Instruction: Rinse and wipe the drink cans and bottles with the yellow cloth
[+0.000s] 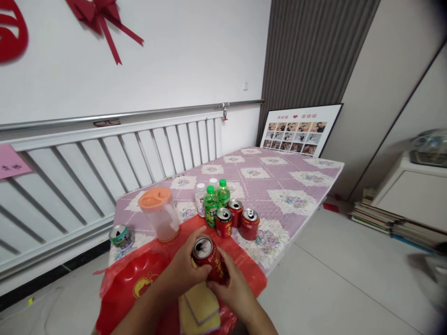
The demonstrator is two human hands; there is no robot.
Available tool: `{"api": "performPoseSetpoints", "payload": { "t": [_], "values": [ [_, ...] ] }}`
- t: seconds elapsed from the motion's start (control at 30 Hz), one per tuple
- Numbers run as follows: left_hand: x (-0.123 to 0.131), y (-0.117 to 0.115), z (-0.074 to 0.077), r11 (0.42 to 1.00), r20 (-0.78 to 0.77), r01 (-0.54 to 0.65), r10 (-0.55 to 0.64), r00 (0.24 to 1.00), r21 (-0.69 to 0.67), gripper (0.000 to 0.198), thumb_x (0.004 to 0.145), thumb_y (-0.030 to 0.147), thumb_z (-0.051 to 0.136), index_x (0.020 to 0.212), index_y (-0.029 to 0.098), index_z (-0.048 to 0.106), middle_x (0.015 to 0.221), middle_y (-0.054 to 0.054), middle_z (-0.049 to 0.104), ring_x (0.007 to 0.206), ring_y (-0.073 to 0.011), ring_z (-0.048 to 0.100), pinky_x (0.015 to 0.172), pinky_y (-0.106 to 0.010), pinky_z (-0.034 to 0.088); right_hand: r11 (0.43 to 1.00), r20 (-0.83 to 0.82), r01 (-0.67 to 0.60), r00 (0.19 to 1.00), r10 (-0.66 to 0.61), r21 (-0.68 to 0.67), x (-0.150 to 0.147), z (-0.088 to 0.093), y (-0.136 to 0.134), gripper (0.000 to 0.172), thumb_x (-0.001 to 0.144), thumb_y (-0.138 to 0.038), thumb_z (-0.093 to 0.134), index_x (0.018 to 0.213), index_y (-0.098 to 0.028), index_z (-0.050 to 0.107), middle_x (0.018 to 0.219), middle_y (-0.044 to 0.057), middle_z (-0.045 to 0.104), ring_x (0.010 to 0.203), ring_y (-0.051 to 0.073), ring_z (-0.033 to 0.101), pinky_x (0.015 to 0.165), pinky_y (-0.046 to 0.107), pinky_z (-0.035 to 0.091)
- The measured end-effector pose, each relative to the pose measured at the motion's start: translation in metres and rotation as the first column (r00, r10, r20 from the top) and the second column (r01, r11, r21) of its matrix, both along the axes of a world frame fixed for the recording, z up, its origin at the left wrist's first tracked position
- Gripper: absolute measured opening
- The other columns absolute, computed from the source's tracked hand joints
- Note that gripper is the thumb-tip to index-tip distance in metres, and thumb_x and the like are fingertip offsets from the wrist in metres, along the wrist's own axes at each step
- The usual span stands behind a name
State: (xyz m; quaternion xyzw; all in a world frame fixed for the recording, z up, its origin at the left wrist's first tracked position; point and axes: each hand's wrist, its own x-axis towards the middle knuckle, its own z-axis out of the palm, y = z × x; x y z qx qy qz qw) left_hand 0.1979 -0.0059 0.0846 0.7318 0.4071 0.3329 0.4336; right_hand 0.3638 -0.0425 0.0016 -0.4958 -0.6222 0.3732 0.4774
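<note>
Both my hands hold an opened red can, tilted a little, above the red plastic bag. My left hand wraps its left side, and my right hand grips its right side. Beneath them lies a folded yellow cloth. Just beyond are three more red cans, next to green-capped bottles and white-capped bottles. A clear pitcher with an orange lid stands left of the bottles. The red scalloped tray is left of my hands.
A green and white can stands at the table's left edge. The patterned tablecloth stretches to the back right. A white radiator runs along the wall. A photo board leans behind the table.
</note>
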Motion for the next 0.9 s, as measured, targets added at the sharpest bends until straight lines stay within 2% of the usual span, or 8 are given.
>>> {"api": "performPoseSetpoints", "payload": {
  "t": [0.1, 0.2, 0.33, 0.4, 0.5, 0.63, 0.77, 0.9],
  "values": [
    [0.02, 0.006, -0.003, 0.999, 0.051, 0.038, -0.037, 0.998, -0.023, 0.084, 0.065, 0.016, 0.062, 0.144, 0.016, 0.032, 0.134, -0.009, 0.057, 0.124, -0.0274, 0.054, 0.108, -0.037, 0.043, 0.995, 0.057, 0.094, 0.994, -0.093, -0.022, 0.015, -0.004, 0.001, 0.079, 0.066, -0.019, 0.068, 0.14, -0.021, 0.042, 0.142, 0.013, 0.051, 0.131, 0.028, 0.048, 0.109, 0.046, 0.038],
    [0.038, 0.013, -0.01, 0.998, 0.123, 0.031, -0.025, 0.992, -0.048, 0.083, 0.066, 0.016, 0.062, 0.144, 0.017, 0.031, 0.134, -0.01, 0.057, 0.123, -0.0271, 0.054, 0.107, -0.038, 0.043, 0.988, 0.06, 0.15, 0.987, -0.148, -0.036, 0.027, -0.006, 0.003, 0.074, 0.067, -0.023, 0.068, 0.137, -0.018, 0.044, 0.14, 0.013, 0.054, 0.128, 0.029, 0.051, 0.108, 0.046, 0.04],
    [0.061, 0.02, -0.032, 0.995, 0.257, -0.037, 0.06, 0.965, -0.092, 0.083, 0.067, 0.018, 0.066, 0.142, 0.018, 0.032, 0.138, -0.01, 0.053, 0.125, -0.0269, 0.053, 0.107, -0.04, 0.043, 0.967, 0.052, 0.256, 0.965, -0.256, -0.005, 0.038, -0.011, 0.01, 0.071, 0.066, -0.023, 0.066, 0.135, -0.017, 0.046, 0.137, 0.013, 0.056, 0.126, 0.029, 0.053, 0.107, 0.046, 0.041],
    [0.073, 0.022, -0.046, 0.984, 0.321, -0.081, 0.13, 0.938, -0.162, 0.083, 0.067, 0.02, 0.068, 0.142, 0.019, 0.031, 0.139, -0.011, 0.052, 0.12, -0.0262, 0.056, 0.102, -0.039, 0.047, 0.944, 0.048, 0.33, 0.942, -0.331, 0.025, 0.041, -0.016, 0.016, 0.069, 0.067, -0.023, 0.065, 0.133, -0.016, 0.047, 0.135, 0.014, 0.058, 0.124, 0.029, 0.054, 0.107, 0.045, 0.042],
    [0.087, 0.021, -0.064, 0.97, 0.332, -0.091, 0.165, 0.929, -0.226, 0.067, 0.067, 0.018, 0.068, 0.13, 0.018, 0.044, 0.126, -0.01, 0.062, 0.11, -0.0251, 0.063, 0.098, -0.039, 0.05, 0.911, 0.057, 0.409, 0.91, -0.411, 0.056, 0.046, -0.025, 0.023, 0.063, 0.071, -0.024, 0.061, 0.132, -0.015, 0.048, 0.131, 0.014, 0.059, 0.121, 0.028, 0.057, 0.106, 0.044, 0.043],
    [0.101, 0.021, -0.077, 0.959, 0.333, -0.105, 0.193, 0.923, -0.263, 0.046, 0.069, 0.01, 0.063, 0.113, 0.018, 0.055, 0.115, -0.008, 0.068, 0.107, -0.0235, 0.064, 0.099, -0.039, 0.048, 0.896, 0.067, 0.441, 0.893, -0.444, 0.055, 0.052, -0.033, 0.027, 0.063, 0.073, -0.023, 0.06, 0.134, -0.015, 0.047, 0.133, 0.014, 0.058, 0.122, 0.027, 0.056, 0.106, 0.043, 0.043],
    [0.11, 0.026, -0.087, 0.963, 0.373, -0.07, 0.168, 0.912, -0.262, 0.042, 0.07, 0.008, 0.06, 0.111, 0.017, 0.057, 0.112, -0.009, 0.069, 0.104, -0.023, 0.065, 0.096, -0.037, 0.049, 0.891, 0.093, 0.454, 0.886, -0.454, 0.017, 0.057, -0.038, 0.03, 0.066, 0.077, -0.028, 0.06, 0.138, -0.012, 0.043, 0.137, 0.016, 0.054, 0.126, 0.027, 0.053, 0.107, 0.042, 0.042],
    [0.113, 0.031, -0.094, 0.965, 0.397, -0.055, 0.157, 0.904, -0.255, 0.045, 0.07, 0.007, 0.061, 0.114, 0.018, 0.056, 0.115, -0.008, 0.069, 0.105, -0.0229, 0.065, 0.096, -0.036, 0.049, 0.895, 0.125, 0.443, 0.887, -0.445, 0.05, 0.06, -0.043, 0.031, 0.067, 0.079, -0.03, 0.059, 0.141, -0.011, 0.041, 0.14, 0.018, 0.052, 0.129, 0.028, 0.051, 0.108, 0.042, 0.041]
  ]
}}
